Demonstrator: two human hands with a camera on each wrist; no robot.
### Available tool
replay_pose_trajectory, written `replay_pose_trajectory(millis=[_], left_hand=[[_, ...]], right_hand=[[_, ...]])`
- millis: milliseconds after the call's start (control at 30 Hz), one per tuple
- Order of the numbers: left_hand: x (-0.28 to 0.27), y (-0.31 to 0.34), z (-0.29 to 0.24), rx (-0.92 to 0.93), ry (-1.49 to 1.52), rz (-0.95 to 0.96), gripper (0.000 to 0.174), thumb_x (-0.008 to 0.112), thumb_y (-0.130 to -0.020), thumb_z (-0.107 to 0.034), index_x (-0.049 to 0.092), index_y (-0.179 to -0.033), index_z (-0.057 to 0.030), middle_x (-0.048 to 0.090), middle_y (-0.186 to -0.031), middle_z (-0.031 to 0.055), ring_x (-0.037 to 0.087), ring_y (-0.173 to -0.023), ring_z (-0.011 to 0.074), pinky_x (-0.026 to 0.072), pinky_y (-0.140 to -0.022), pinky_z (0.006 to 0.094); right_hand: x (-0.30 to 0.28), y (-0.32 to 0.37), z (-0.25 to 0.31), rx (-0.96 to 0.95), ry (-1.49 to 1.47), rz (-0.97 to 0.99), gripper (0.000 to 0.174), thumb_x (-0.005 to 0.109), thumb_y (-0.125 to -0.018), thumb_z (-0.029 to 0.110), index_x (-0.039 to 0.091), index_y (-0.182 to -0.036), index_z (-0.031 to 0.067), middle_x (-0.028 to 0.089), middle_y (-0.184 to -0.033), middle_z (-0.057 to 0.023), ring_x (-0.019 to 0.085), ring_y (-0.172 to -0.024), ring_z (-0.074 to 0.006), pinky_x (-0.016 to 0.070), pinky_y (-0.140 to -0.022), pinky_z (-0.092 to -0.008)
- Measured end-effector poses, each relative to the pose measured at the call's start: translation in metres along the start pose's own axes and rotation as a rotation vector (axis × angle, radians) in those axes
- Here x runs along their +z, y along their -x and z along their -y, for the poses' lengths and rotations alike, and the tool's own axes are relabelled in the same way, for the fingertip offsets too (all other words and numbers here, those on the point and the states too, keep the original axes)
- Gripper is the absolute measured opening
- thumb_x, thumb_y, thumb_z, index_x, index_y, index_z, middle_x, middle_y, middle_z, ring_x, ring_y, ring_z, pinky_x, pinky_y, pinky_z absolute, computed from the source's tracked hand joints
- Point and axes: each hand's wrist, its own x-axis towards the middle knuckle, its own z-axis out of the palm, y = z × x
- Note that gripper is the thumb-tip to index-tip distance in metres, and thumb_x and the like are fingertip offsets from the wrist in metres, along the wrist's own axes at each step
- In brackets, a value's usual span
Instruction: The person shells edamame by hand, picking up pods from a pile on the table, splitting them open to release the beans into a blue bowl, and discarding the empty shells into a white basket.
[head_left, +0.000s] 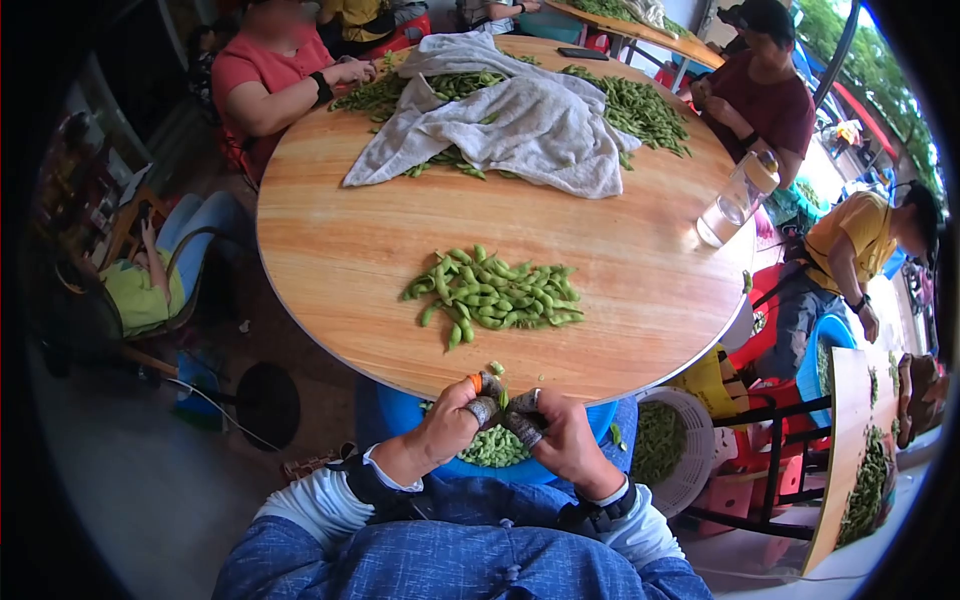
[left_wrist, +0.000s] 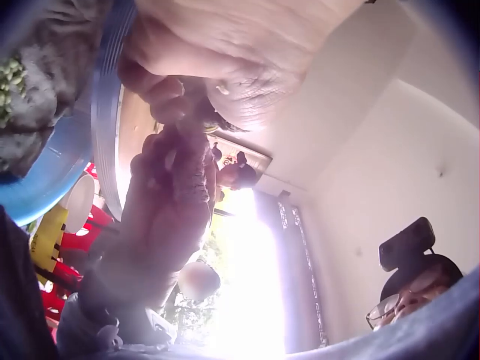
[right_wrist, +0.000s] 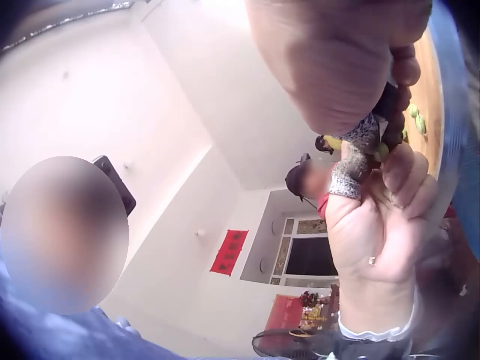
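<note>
My left hand [head_left: 440, 432] and right hand [head_left: 568, 438] meet at the table's near edge, above a blue basin [head_left: 455, 468]. Between their thumbs and fingers they pinch a green soybean pod [head_left: 503, 398], mostly covered by the fingertips. Grey, soiled wraps cover both thumbs, and an orange band circles a left finger. In the right wrist view, the left thumb's wrap [right_wrist: 346, 172] shows close against the right hand's fingers. Shelled green beans [head_left: 495, 447] lie in the basin below. Just beyond the hands, a pile of pods [head_left: 500, 292] spreads on the round wooden table [head_left: 340, 260].
A grey-white cloth [head_left: 500, 130] lies over a larger pod heap at the table's far side. Toward the right edge stands a clear bottle [head_left: 725, 215]. A white basket [head_left: 690, 440] of pods sits at lower right. Other people sit around the table.
</note>
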Motion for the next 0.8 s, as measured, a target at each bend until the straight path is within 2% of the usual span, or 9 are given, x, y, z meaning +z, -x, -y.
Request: replay_pose_trajectory(millis=[100,200,300,400,433,533,600,700,800], left_hand=[[0.003,-0.001,0.002,-0.031,0.117,0.028,0.014,0.039,-0.075,-0.002,0.052,-0.082,-0.0028,0.047,-0.07,-0.0028,0.042,-0.063,0.0049,0.035,-0.055,0.0196],[0.002,-0.001,0.007,-0.094,0.158,0.025,0.017,0.039,-0.074,0.001,0.052,-0.084,-0.0028,0.047,-0.07,-0.0032,0.043,-0.063,0.0045,0.0358,-0.056,0.0199],[0.005,0.007,0.0,0.034,-0.285,0.065,0.021,0.041,-0.07,0.005,0.053,-0.086,-0.0023,0.05,-0.07,0.0005,0.046,-0.062,0.0089,0.0381,-0.057,0.0222],[0.003,0.015,-0.008,0.317,-0.765,0.122,0.026,0.046,-0.066,0.006,0.054,-0.089,-0.0017,0.053,-0.071,0.008,0.052,-0.065,0.019,0.0417,-0.06,0.0266],[0.001,0.013,-0.002,0.521,-0.766,0.107,0.026,0.05,-0.064,0.005,0.055,-0.089,-0.0004,0.054,-0.077,0.0142,0.055,-0.072,0.0285,0.0441,-0.064,0.0312],[-0.008,0.009,-0.002,0.61,-0.876,0.014,0.025,0.052,-0.064,0.004,0.055,-0.089,0.0,0.055,-0.083,0.0153,0.055,-0.075,0.0312,0.045,-0.067,0.0338],[-0.008,-0.002,-0.013,0.629,-1.002,-0.081,0.023,0.053,-0.067,0.001,0.054,-0.09,0.0008,0.053,-0.083,0.0147,0.054,-0.076,0.031,0.0444,-0.068,0.0361],[-0.009,-0.027,-0.015,0.713,-1.222,-0.227,0.023,0.058,-0.068,-0.007,0.054,-0.09,-0.0001,0.053,-0.077,0.0143,0.052,-0.072,0.032,0.0433,-0.066,0.0382],[-0.008,-0.02,-0.008,0.6,-1.339,-0.029,0.021,0.059,-0.067,-0.01,0.056,-0.087,-0.0016,0.052,-0.075,0.0128,0.052,-0.071,0.0302,0.0427,-0.065,0.036]], right_hand=[[0.0,0.002,0.001,0.014,0.001,-0.006,0.023,0.048,-0.06,-0.009,0.054,-0.081,-0.0033,0.051,-0.067,-0.0116,0.049,-0.063,-0.0166,0.0396,-0.058,-0.0272],[-0.003,0.006,-0.005,0.012,0.085,0.039,0.018,0.051,-0.064,-0.009,0.054,-0.081,-0.0032,0.053,-0.069,-0.0107,0.05,-0.065,-0.0148,0.0409,-0.059,-0.0265],[-0.015,0.012,0.008,0.044,-0.055,-0.026,0.013,0.054,-0.07,-0.007,0.055,-0.082,-0.0029,0.055,-0.072,-0.0095,0.051,-0.067,-0.013,0.0421,-0.06,-0.0251],[-0.058,0.031,0.006,0.058,0.151,-0.245,0.009,0.055,-0.073,-0.005,0.056,-0.081,-0.0021,0.059,-0.075,-0.0056,0.054,-0.067,-0.0109,0.0441,-0.064,-0.023],[-0.077,0.04,-0.006,0.07,0.301,-0.37,0.009,0.054,-0.074,-0.005,0.058,-0.081,-0.0019,0.059,-0.074,-0.005,0.053,-0.066,-0.01,0.0433,-0.063,-0.0224],[-0.109,0.057,0.002,0.16,0.556,-0.663,0.017,0.055,-0.074,0.0,0.056,-0.09,-0.0047,0.059,-0.074,-0.0074,0.052,-0.067,-0.0108,0.0427,-0.063,-0.0232],[-0.121,0.07,-0.013,0.13,0.653,-0.726,0.021,0.054,-0.071,-0.001,0.056,-0.091,-0.0042,0.06,-0.078,-0.0145,0.057,-0.071,-0.0198,0.0436,-0.066,-0.0277],[-0.115,0.071,-0.016,0.148,0.562,-0.697,0.02,0.054,-0.07,-0.002,0.057,-0.09,-0.0044,0.06,-0.078,-0.0153,0.058,-0.072,-0.0226,0.0435,-0.068,-0.0287],[-0.107,0.068,-0.015,0.131,0.582,-0.621,0.017,0.054,-0.073,0.001,0.057,-0.09,-0.0041,0.06,-0.074,-0.0077,0.054,-0.068,-0.0109,0.0432,-0.064,-0.0237]])
